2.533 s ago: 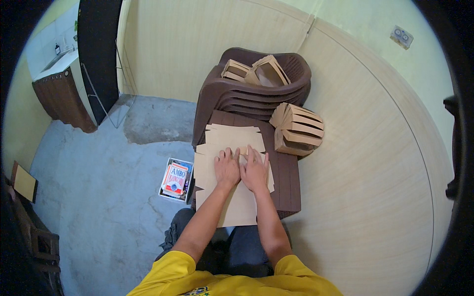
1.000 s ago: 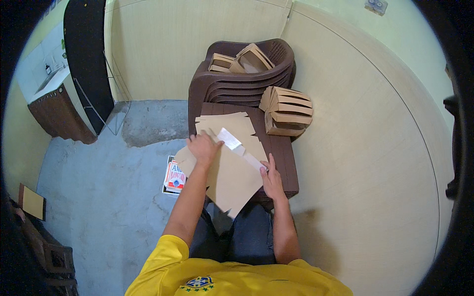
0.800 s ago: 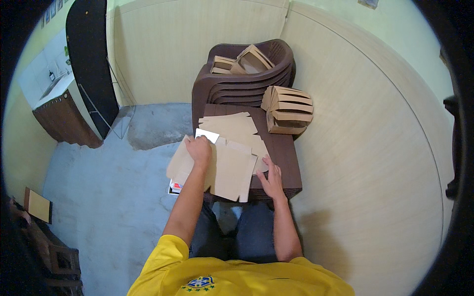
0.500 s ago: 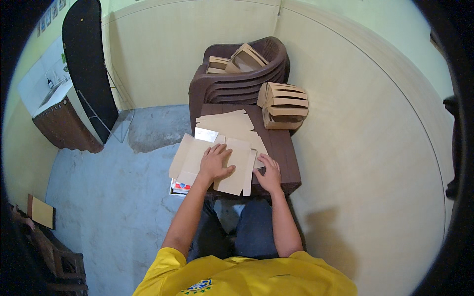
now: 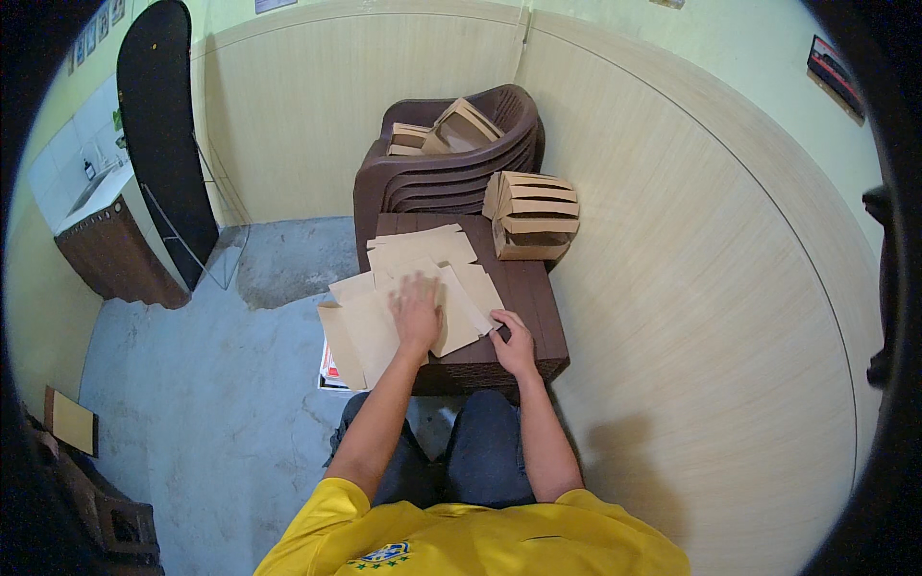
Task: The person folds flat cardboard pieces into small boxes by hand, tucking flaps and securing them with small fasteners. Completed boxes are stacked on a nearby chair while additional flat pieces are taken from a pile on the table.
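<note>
Flat tan cardboard box blanks (image 5: pixel 423 247) overlap on the brown table. My left hand (image 5: pixel 416 312) lies over the middle of them, palm down and fingers spread, slightly blurred by motion. Under it is a creased cardboard blank (image 5: pixel 462 329) with a narrow folded flap along its right side. At that side, my right hand (image 5: pixel 515 343) has its thumb and fingers closed about the flap's edge. Another cardboard blank (image 5: pixel 360 331) sticks out past the table's left side, above white and red printed packages (image 5: pixel 329 370).
Brown plastic chairs (image 5: pixel 447 178) are stacked behind the table (image 5: pixel 519 288). Folded cardboard boxes (image 5: pixel 536 216) stand at its back right corner, and more boxes (image 5: pixel 461 128) rest on the top chair. A pale panelled wall (image 5: pixel 691 288) runs along the right.
The creased blank has shifted away from me and turned, and its flap is tilted up. A white card seen earlier is now hidden. My right fingers have closed on the edge.
</note>
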A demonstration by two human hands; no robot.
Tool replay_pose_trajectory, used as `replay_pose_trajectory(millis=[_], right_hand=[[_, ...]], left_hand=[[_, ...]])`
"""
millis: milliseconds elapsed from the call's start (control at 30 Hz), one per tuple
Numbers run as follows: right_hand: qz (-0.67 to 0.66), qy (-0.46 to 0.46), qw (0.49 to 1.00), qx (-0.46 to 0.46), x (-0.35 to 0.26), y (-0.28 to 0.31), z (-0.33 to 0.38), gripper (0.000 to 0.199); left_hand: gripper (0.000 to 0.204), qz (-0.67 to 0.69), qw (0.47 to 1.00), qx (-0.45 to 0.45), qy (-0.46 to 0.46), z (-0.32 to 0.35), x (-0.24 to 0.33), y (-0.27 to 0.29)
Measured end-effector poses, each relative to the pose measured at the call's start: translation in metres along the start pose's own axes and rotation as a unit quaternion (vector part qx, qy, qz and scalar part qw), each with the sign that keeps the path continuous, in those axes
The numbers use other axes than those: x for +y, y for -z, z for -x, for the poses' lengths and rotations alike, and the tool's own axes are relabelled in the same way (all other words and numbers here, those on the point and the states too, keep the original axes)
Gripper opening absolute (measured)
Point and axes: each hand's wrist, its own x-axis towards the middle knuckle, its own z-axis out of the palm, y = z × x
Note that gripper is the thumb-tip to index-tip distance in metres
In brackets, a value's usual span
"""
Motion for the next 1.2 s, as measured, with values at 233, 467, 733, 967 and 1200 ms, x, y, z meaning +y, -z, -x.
replay_pose_trajectory(millis=[233,467,733,967,1200], right_hand=[[0.12,0.061,0.991,0.02,-0.011,-0.003,-0.011,0.046],[0.229,0.005,0.973,0.0,-0.005,-0.016,-0.048,0.054],[0.281,-0.099,0.953,-0.059,-0.002,-0.042,-0.107,0.05],[0.086,-0.006,0.994,-0.064,-0.013,-0.058,-0.11,0.052],[0.077,0.036,0.99,-0.109,-0.011,-0.05,-0.08,0.075]], left_hand=[[0.053,0.031,0.988,-0.083,-0.129,0.004,0.008,0.017],[0.061,-0.067,0.99,-0.108,-0.068,-0.009,0.038,0.032],[0.062,0.083,0.987,-0.005,-0.14,-0.006,0.014,-0.005],[0.062,0.048,0.99,-0.037,-0.125,-0.021,0.011,0.001],[0.06,0.082,0.988,-0.014,-0.13,-0.022,0.009,0.008]])
